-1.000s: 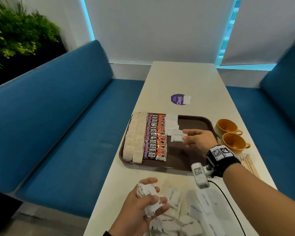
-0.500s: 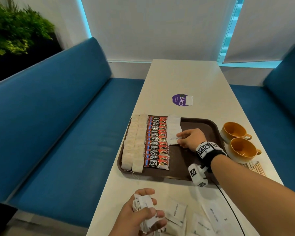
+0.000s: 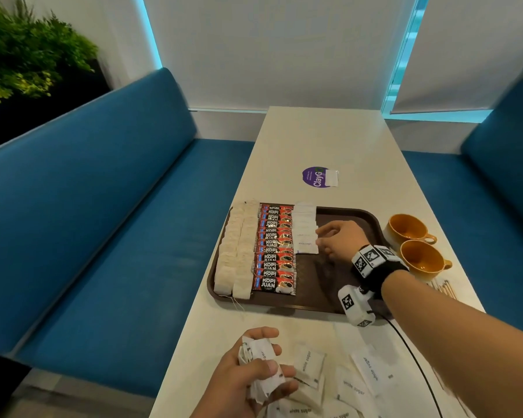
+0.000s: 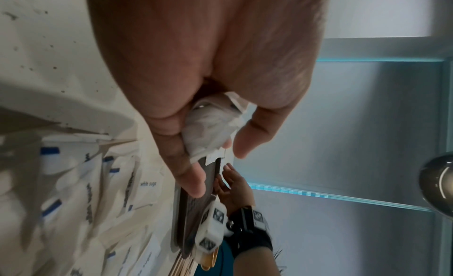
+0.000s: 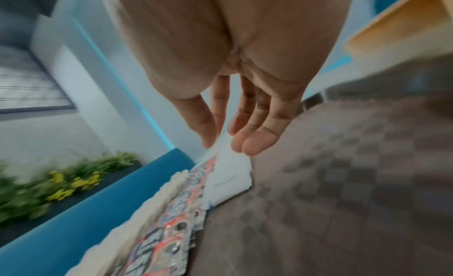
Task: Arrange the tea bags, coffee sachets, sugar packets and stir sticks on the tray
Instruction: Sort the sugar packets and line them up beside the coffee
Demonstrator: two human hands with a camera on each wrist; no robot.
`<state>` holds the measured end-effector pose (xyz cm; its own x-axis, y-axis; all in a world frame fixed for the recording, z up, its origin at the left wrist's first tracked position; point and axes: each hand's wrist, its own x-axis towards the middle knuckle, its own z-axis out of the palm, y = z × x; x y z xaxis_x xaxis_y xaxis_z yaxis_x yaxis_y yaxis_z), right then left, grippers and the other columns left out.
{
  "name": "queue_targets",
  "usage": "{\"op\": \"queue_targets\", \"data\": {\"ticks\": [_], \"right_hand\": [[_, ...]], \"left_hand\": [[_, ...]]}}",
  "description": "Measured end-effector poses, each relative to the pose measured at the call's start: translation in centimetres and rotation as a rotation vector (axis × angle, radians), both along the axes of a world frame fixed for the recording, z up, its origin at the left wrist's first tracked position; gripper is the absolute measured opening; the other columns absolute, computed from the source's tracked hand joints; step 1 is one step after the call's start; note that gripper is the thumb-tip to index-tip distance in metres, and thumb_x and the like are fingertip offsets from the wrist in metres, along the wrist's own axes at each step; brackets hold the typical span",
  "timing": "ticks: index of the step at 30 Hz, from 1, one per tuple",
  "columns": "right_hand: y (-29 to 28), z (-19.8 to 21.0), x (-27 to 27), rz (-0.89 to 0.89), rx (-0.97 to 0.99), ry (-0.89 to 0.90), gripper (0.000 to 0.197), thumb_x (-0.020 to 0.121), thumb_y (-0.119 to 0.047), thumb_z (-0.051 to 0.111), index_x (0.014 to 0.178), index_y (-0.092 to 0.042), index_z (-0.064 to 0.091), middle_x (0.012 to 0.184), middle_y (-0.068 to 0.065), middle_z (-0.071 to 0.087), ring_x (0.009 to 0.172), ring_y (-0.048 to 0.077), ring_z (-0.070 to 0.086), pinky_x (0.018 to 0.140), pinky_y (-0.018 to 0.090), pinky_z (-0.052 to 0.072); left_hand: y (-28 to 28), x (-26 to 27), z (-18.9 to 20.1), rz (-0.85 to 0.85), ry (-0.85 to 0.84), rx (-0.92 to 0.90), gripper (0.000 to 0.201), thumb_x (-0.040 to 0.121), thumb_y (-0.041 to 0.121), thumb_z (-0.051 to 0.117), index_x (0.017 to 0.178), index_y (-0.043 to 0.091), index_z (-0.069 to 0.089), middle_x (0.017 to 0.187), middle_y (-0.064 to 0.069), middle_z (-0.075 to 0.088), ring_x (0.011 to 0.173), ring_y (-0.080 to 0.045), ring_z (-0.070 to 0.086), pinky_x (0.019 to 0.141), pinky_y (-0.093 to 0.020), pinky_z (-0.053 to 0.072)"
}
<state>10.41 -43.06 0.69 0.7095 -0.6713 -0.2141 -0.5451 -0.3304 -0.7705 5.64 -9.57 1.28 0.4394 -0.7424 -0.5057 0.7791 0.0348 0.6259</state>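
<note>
Brown tray (image 3: pixel 357 217) sits on the white table (image 3: pixel 323 140). On the tray, from its left edge: two columns of tea bags (image 3: pixel 237 251), then a column of red and black coffee sachets (image 3: pixel 275 251), then a shorter column of white sugar packets (image 3: pixel 306 230) that covers only the far part of the tray. The right half of the tray is bare.

Right hand (image 3: pixel 340 239) hovers over the tray just beside the nearest packet of the sugar column. Fingers (image 5: pixel 255 142) are straight and slightly spread, thumb apart; nothing is held. Right wrist view is blurred, so I cannot tell whether the fingertips touch the packet.

Left hand (image 3: pixel 254 375) is at the near edge of the table, fingers and thumb curled round a crumpled bundle of sugar packets (image 4: pixel 210 129).

More loose packets (image 3: pixel 369 369) printed "white sugar" lie scattered on the table near the left hand, in front of the tray.

Two orange cups (image 3: pixel 417 245) stand right of the tray; stir sticks (image 3: pixel 443 288) lie on the table just nearer than the cups.
</note>
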Motion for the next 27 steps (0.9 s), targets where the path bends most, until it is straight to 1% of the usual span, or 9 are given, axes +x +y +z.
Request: {"op": "queue_targets", "data": {"ticks": [2, 4, 8, 10, 12, 17, 22, 24, 27], "right_hand": [[0.9, 1.4, -1.6, 0.049, -0.124, -0.035, 0.017, 0.082, -0.018, 0.082, 0.092, -0.030, 0.075, 0.090, -0.001, 0.072, 0.084, 0.015, 0.069, 0.083, 0.037, 0.061], [2.7, 3.2, -3.8, 0.138, -0.229, -0.045, 0.016, 0.082, -0.023, 0.080, 0.094, -0.033, 0.074, 0.095, -0.006, 0.069, 0.089, 0.009, 0.065, 0.082, 0.030, 0.056], [7.8, 6.7, -9.7, 0.301, -0.275, -0.104, 0.013, 0.086, -0.027, 0.078, 0.096, -0.033, 0.076, 0.095, -0.013, 0.065, 0.089, 0.002, 0.062, 0.079, 0.019, 0.048], [10.4, 7.5, -12.9, 0.350, -0.232, -0.140, 0.011, 0.086, -0.028, 0.080, 0.095, -0.034, 0.076, 0.093, -0.012, 0.068, 0.086, 0.001, 0.063, 0.077, 0.015, 0.050], [12.7, 7.7, -15.9, 0.388, -0.189, -0.169, 0.009, 0.087, -0.030, 0.079, 0.094, -0.035, 0.076, 0.091, -0.013, 0.069, 0.086, 0.001, 0.064, 0.076, 0.016, 0.052], [16.6, 6.4, -21.1, 0.375, 0.016, -0.267, 0.009, 0.086, -0.033, 0.080, 0.095, -0.034, 0.076, 0.085, -0.011, 0.073, 0.077, 0.010, 0.068, 0.072, 0.029, 0.058], [17.4, 4.9, -23.4, 0.313, 0.198, -0.335, 0.017, 0.081, -0.032, 0.086, 0.092, -0.022, 0.078, 0.083, 0.005, 0.075, 0.077, 0.028, 0.068, 0.075, 0.044, 0.060], [17.7, 4.9, -24.0, 0.320, 0.247, -0.345, 0.013, 0.082, -0.028, 0.085, 0.091, -0.020, 0.079, 0.084, 0.007, 0.075, 0.076, 0.028, 0.069, 0.072, 0.041, 0.059], [18.0, 4.9, -24.3, 0.290, 0.362, -0.387, 0.012, 0.083, -0.020, 0.083, 0.094, -0.015, 0.080, 0.081, 0.012, 0.075, 0.066, 0.022, 0.065, 0.064, 0.035, 0.055]], "left_hand": [[0.0, -0.5, 0.3, 0.031, 0.025, -0.045, 0.054, 0.056, -0.015, 0.059, 0.107, -0.001, 0.073, 0.102, -0.025, 0.057, 0.087, -0.056, 0.067, 0.072, -0.060, 0.061], [0.2, -1.0, 0.6, 0.044, 0.012, -0.092, 0.058, 0.055, -0.015, 0.054, 0.108, 0.000, 0.073, 0.099, -0.023, 0.056, 0.089, -0.056, 0.067, 0.078, -0.061, 0.060], [1.0, -2.4, 1.5, 0.015, -0.005, -0.167, 0.061, 0.064, -0.014, 0.053, 0.119, 0.006, 0.070, 0.094, -0.027, 0.064, 0.108, -0.057, 0.064, 0.082, -0.059, 0.060], [1.5, -3.1, 1.8, -0.007, -0.018, -0.188, 0.060, 0.070, -0.016, 0.056, 0.123, 0.008, 0.069, 0.107, -0.033, 0.066, 0.114, -0.056, 0.062, 0.084, -0.061, 0.059], [1.8, -3.9, 2.1, -0.027, -0.041, -0.193, 0.057, 0.073, -0.016, 0.062, 0.124, 0.008, 0.068, 0.119, -0.035, 0.064, 0.115, -0.056, 0.061, 0.085, -0.062, 0.058], [1.9, -5.9, 2.6, -0.085, -0.154, -0.134, 0.054, 0.076, -0.011, 0.073, 0.127, 0.005, 0.065, 0.124, -0.031, 0.064, 0.111, -0.053, 0.065, 0.076, -0.052, 0.061], [1.4, -7.3, 2.9, -0.085, -0.207, -0.089, 0.054, 0.077, -0.008, 0.076, 0.128, 0.002, 0.063, 0.122, -0.029, 0.066, 0.107, -0.048, 0.067, 0.073, -0.048, 0.063], [1.2, -7.6, 3.2, -0.069, -0.237, -0.069, 0.054, 0.076, -0.006, 0.079, 0.127, 0.003, 0.064, 0.122, -0.028, 0.066, 0.103, -0.047, 0.068, 0.071, -0.046, 0.063], [0.9, -7.9, 3.6, -0.025, -0.264, -0.046, 0.046, 0.082, -0.005, 0.075, 0.125, 0.006, 0.064, 0.115, -0.022, 0.071, 0.093, -0.039, 0.071, 0.060, -0.038, 0.062]]}}
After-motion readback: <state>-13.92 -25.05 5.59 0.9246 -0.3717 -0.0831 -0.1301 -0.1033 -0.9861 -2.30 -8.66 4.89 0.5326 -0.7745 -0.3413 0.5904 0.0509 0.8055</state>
